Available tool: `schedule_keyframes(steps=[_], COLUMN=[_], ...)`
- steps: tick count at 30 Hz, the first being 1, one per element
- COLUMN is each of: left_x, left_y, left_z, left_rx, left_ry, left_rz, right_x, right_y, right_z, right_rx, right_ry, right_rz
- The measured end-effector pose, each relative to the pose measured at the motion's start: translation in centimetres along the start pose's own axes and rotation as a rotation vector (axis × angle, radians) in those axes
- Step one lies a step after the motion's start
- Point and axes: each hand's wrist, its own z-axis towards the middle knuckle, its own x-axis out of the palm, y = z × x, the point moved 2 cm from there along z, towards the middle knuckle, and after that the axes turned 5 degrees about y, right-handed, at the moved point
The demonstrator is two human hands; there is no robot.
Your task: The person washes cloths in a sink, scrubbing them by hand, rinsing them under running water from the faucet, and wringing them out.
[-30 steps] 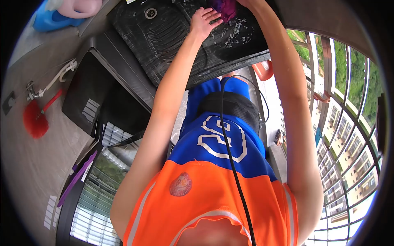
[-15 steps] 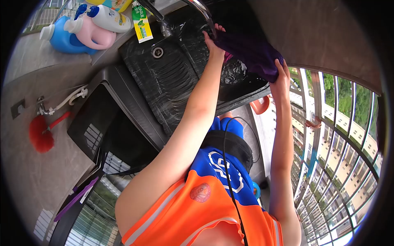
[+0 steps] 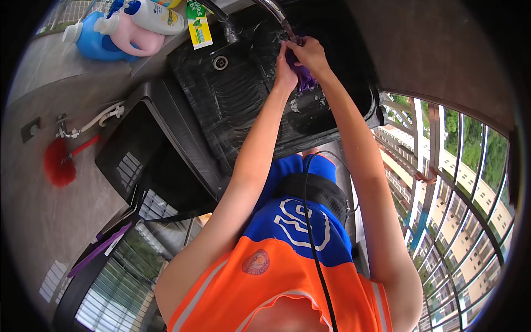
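A bunched wet purple cloth (image 3: 306, 81) is under the mouth of the metal faucet (image 3: 280, 16), over the black sink (image 3: 232, 116). My left hand (image 3: 286, 73) closes on its left side, fingers pointing up toward the faucet. My right hand (image 3: 311, 56) is closed round its upper part, fingertips close to those of the left. Most of the cloth is hidden behind the hands; one fold hangs below them. Whether it is a garment or a towel I cannot tell.
On the ledge at upper left stand a blue jug (image 3: 91, 39), a pink jug (image 3: 138, 39) and a white pump bottle (image 3: 157, 17). A toothpaste box (image 3: 199, 27) lies beside the sink's drain (image 3: 220, 62). A red brush (image 3: 60, 162) hangs on the left wall; window bars (image 3: 442, 182) are at right.
The cloth, stretched between my hands before, is now gathered into a bunch. My right hand has moved left and up to meet my left hand under the faucet.
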Motion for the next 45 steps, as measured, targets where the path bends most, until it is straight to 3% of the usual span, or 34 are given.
schedule_keyframes(steps=[2, 3, 4, 5, 6, 8, 9, 10, 11, 12, 13, 14, 16, 18, 20, 22, 23, 28, 31, 32, 34, 36, 38, 40, 42, 44, 45], left_x=[2.1, 2.0, 2.0, 2.1, 1.7, 0.4, -1.4, -2.0, -2.4, -2.5, -1.4, -0.2, 2.1, 2.0, 1.4, 0.5, 0.1, -1.6, -4.0, -4.3, -1.5, 2.1, 4.0, 5.9, 9.3, 9.6, 9.9], left_y=[-1.4, -1.8, -2.2, -2.0, -2.2, -2.5, -2.1, -1.9, -2.0, -2.2, -2.9, -3.3, -3.9, -3.8, -4.1, -5.2, -6.2, -10.6, -11.4, -11.5, -11.5, -11.7, -11.1, -10.0, -9.7, -9.3, -9.4], left_z=[-0.9, -0.9, -1.0, -1.0, -0.8, 0.1, 1.4, 2.1, 2.6, 2.8, 2.6, 1.7, 0.5, 0.1, -0.9, -2.9, -4.2, -11.3, -13.2, -13.4, -13.8, -12.7, -10.0, -6.2, -4.5, -3.5, -3.9], left_rx=[-0.038, -0.034, -0.033, 0.01, 0.009, 0.082, 0.215, 0.206, 0.274, 0.346, 0.177, 0.171, 0.088, 0.018, 0.034, 0.016, -0.001, -0.102, -0.458, -0.492, -0.368, -0.151, 0.161, 0.194, 0.071, 0.01, 0.048], left_ry=[0.121, 0.032, -0.059, -0.324, -0.329, -0.21, -0.277, -0.273, -0.283, -0.285, -0.219, -0.206, 0.044, 0.067, 0.127, 0.063, -0.007, -0.141, -0.184, -0.182, -0.16, -0.009, 0.039, 0.029, 0.046, 0.058, 0.067], left_rz=[-0.063, 0.002, 0.067, 0.209, 0.209, 0.585, 0.805, 0.805, 1.087, 1.368, 1.512, 1.517, 1.627, 1.762, 1.855, 1.888, 1.919, 2.105, 2.203, 2.208, 2.276, 2.11, 1.808, 1.377, 0.736, 0.627, 0.739], right_x=[1.1, 1.0, 0.8, 0.3, -0.7, -3.1, -3.9, -4.6, -5.2, -5.4, -5.1, -4.8, -4.0, -2.9, -2.7, -2.3, -1.7, 0.2, 2.0, 2.4, 3.1, 2.9, 2.4, 1.1, -1.0, -3.1, -4.3], right_y=[-0.1, -0.7, -1.5, -2.4, -2.8, -5.5, -7.3, -9.0, -10.6, -10.7, -10.5, -10.3, -10.9, -11.9, -12.2, -14.0, -14.6, -10.5, -6.1, -4.5, -1.8, 0.5, 1.9, 1.9, -2.3, -9.9, -8.7], right_z=[0.4, 0.7, 0.9, 1.0, 0.6, 0.6, 0.8, 0.8, 0.9, 0.2, -0.9, -2.1, -3.3, -4.2, -5.1, -5.1, -5.6, -5.8, -3.5, -2.5, 0.3, 1.7, 1.6, 0.9, 2.6, 4.6, 2.1], right_rx=[-0.028, -0.028, -0.044, -0.057, -0.069, -0.099, -0.093, -0.04, 0.016, 0.021, 0.041, 0.064, 0.049, -0.152, -0.123, 0.101, 0.045, 0.187, 0.245, 0.237, 0.197, 0.094, 0.14, 0.126, 0.175, 0.052, 0.197], right_ry=[0.124, 0.129, 0.254, 0.376, 0.284, 0.096, 0.092, 0.045, -0.005, -0.018, 0.023, 0.068, 0.082, -0.161, -0.153, 0.259, 0.29, 0.168, 0.275, 0.282, 0.325, 0.24, 0.153, -0.001, -0.105, -0.251, -0.065], right_rz=[0.025, 0.022, 0.285, 0.55, 0.484, 0.412, 0.412, 0.166, -0.079, -0.076, -0.301, -0.524, -0.511, -0.653, -0.631, -0.202, 0.128, 0.4, 0.916, 0.911, 1.107, 1.028, 0.975, 0.5, -0.196, -0.765, -0.778])
